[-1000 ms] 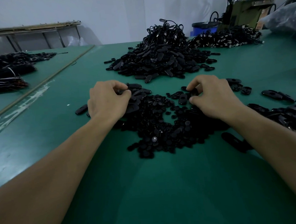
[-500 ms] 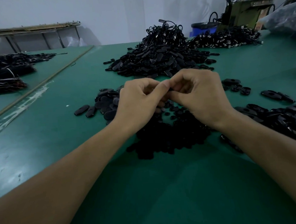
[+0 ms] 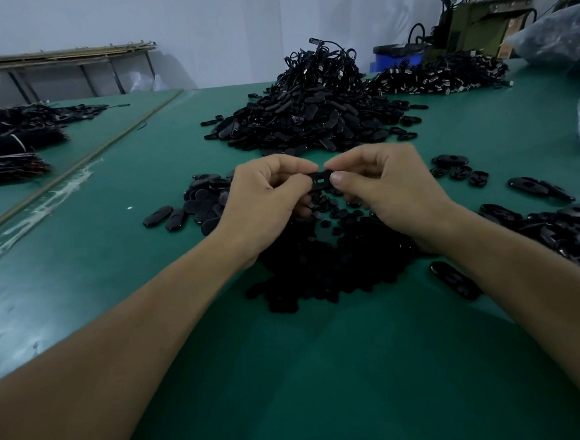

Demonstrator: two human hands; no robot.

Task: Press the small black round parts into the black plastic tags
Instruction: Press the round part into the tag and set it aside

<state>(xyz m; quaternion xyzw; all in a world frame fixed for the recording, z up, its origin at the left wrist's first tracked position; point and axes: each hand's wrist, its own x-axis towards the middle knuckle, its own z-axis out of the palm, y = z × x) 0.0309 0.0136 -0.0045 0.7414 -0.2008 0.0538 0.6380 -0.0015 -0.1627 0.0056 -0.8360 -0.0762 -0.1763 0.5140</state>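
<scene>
Your thumbs and forefingers pinch a single black plastic tag [image 3: 320, 179] between them. Your left hand [image 3: 263, 201] is curled round its left end and your right hand [image 3: 393, 188] round its right end, with the right thumb [image 3: 336, 178] flat on the top face. You hold the tag level, just above the table, and a pale slot shows in its middle. You cannot tell from here whether a round part sits in it. Under your hands lies the heap of small black round parts [image 3: 319, 272] on the green table [image 3: 292, 374]. Loose tags [image 3: 195, 206] lie just beside your left hand, and more tags [image 3: 577, 230] are heaped past your right wrist. Behind your hands rises a large pile of corded tags [image 3: 312, 111].
</scene>
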